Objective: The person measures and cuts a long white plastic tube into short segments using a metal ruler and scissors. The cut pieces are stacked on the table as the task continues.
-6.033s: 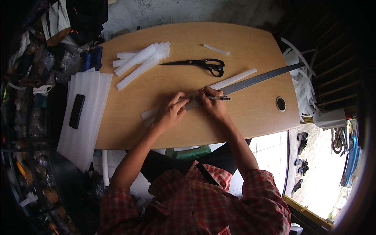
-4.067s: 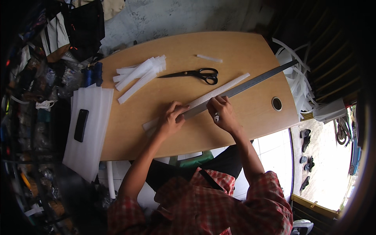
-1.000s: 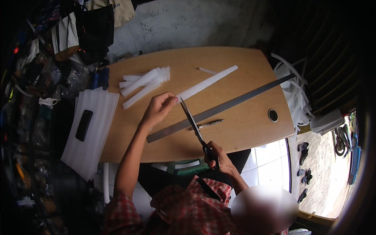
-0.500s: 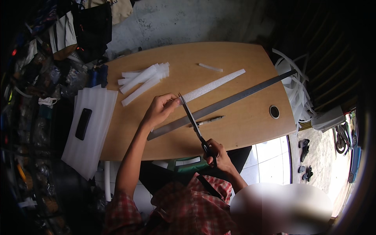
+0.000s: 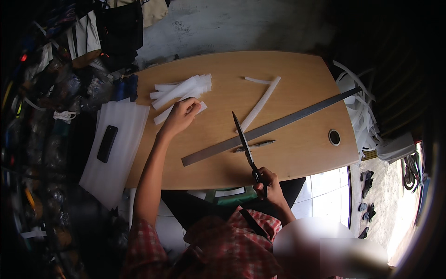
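Observation:
My left hand (image 5: 184, 114) is over the lower edge of a fanned pile of white foam strips (image 5: 183, 90). Its fingers are curled, with a short white foam strip (image 5: 202, 107) showing beside the fingertips; the rest of that strip is hidden. My right hand (image 5: 271, 187) grips black-handled scissors (image 5: 247, 151), their blades together and pointing away from me. Beyond the blades lies a longer foam strip (image 5: 261, 104), its near end close to the scissors. A thin foam offcut (image 5: 258, 80) lies by its far end.
A long metal ruler (image 5: 274, 125) crosses the wooden table (image 5: 223, 65) diagonally, with a pen (image 5: 258, 145) near it. At left, a black phone (image 5: 107, 144) rests on stacked foam sheets (image 5: 116, 181). A round hole (image 5: 334, 137) is at right; white strips (image 5: 360, 111) hang past the edge.
My left hand has moved left from the long strip to the pile, with a short piece. The scissors have come away from the strip, which has swung to a steeper angle.

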Demonstrator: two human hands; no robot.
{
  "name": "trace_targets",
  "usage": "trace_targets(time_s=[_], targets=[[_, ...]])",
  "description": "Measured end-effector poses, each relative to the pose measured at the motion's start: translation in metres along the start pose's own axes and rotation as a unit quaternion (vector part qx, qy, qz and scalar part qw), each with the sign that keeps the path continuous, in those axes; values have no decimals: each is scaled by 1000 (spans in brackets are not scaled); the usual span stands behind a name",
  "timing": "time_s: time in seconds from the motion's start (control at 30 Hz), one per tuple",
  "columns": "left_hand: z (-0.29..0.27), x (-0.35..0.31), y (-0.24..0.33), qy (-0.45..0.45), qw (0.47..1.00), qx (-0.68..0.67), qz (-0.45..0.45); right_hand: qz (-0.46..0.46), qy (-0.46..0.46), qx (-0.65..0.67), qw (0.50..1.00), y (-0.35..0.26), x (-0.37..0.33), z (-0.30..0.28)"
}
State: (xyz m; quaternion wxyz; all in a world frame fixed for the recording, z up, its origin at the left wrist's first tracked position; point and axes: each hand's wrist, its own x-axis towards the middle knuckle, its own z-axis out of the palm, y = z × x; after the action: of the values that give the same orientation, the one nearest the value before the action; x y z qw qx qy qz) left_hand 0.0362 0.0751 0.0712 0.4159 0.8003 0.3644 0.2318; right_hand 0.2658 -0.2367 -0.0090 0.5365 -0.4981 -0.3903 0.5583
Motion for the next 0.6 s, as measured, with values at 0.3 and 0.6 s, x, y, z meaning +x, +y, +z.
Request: trace_targets(time_s=[0.3,0.6], targets=[[-38,51,-61,210,884,406,101,-23,51,37,998,-9,10,-12],[131,16,7,28,967,196,159,12,271,-410,871,-92,83,-97]])
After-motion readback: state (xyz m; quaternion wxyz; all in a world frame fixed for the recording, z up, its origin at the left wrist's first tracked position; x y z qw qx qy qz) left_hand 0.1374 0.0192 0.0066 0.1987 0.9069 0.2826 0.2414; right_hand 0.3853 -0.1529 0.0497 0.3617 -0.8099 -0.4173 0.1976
